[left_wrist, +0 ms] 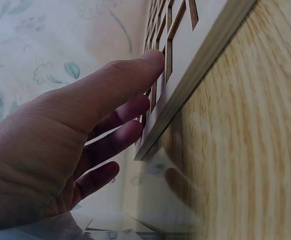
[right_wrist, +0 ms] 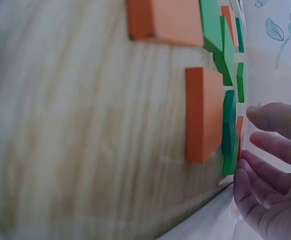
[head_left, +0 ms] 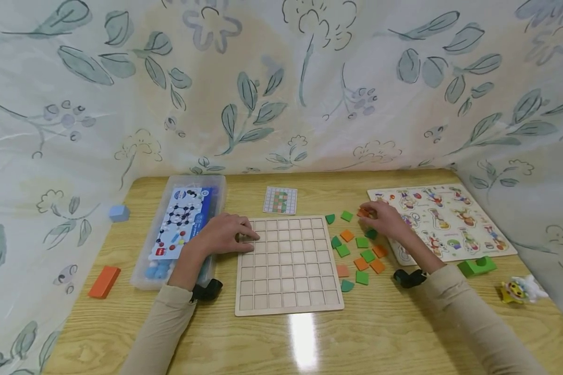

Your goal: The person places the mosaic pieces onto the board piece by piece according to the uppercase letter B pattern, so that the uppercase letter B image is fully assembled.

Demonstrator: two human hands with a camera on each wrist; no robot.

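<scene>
A light wooden grid board (head_left: 288, 265) with square recesses lies in front of the person. At its upper left edge is the left hand (head_left: 225, 234), thumb and fingertips over the border; the left wrist view shows these fingers spread and holding nothing. The right hand (head_left: 384, 221) reaches down over an orange tile (head_left: 363, 212) at the far end of the scattered tiles. In the right wrist view, its thumb and fingers (right_wrist: 273, 175) stand apart beside that tile. Around it lie a green square tile (head_left: 346, 215), a dark green tile (head_left: 370, 234) and several orange and green ones.
A card with a coloured grid pattern (head_left: 280, 200) lies behind the board. To the left are a clear plastic box (head_left: 141, 278), a blue block (head_left: 119, 213) and an orange block (head_left: 105, 282). Rightward lie a picture puzzle board (head_left: 443, 219), a green block (head_left: 477, 266) and small toy figures (head_left: 513, 291).
</scene>
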